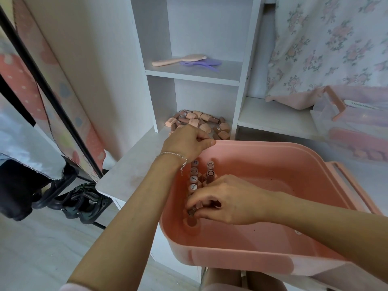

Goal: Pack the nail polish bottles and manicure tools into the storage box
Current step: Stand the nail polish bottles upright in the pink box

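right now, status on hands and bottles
Left hand gripping pink box rim. Right hand setting bottle in box. Loose bottles wait on shelf.

One pink storage box (262, 257) sits open, and inside it about seven nail polish bottles (194, 179) stand in two short rows (one more may be hidden under the fingers). A loose pile of bottles (199, 121) lies on the lower shelf, roughly fifteen, too jumbled for a firm count. The upper shelf carries one pink hairbrush (178, 59) and one purple comb (201, 64). Two hands show, the left hand (186, 141) and the right hand (226, 200). One clear lidded case (336, 110) lies at right.
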